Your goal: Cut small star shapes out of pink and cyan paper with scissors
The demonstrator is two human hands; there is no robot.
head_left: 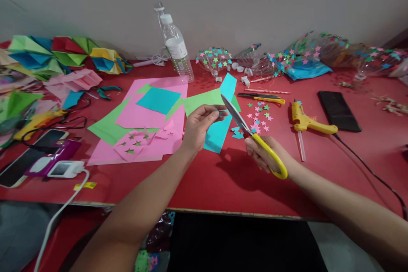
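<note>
My right hand (266, 153) grips a pair of scissors (236, 114) by the yellow handles, blades pointing up and to the left. The blade tips are close to the fingers of my left hand (202, 125). That hand is closed in a pinch; what lies between thumb and fingers is too small to make out. Below and behind it lie a blue paper strip (216, 136) and a light green sheet (200, 101). Small paper stars (259, 121) in pink, green and blue are scattered right of the strip, with blue scraps (237, 132) beside them.
Pink paper (153, 83) lies to the left. A yellow cutter knife (264, 97), glue gun (306, 122) and black phone (339, 110) are to the right. A plastic bottle (178, 49) stands by the wall near star-covered clear domes (215, 60). A power bank (52, 157) sits left.
</note>
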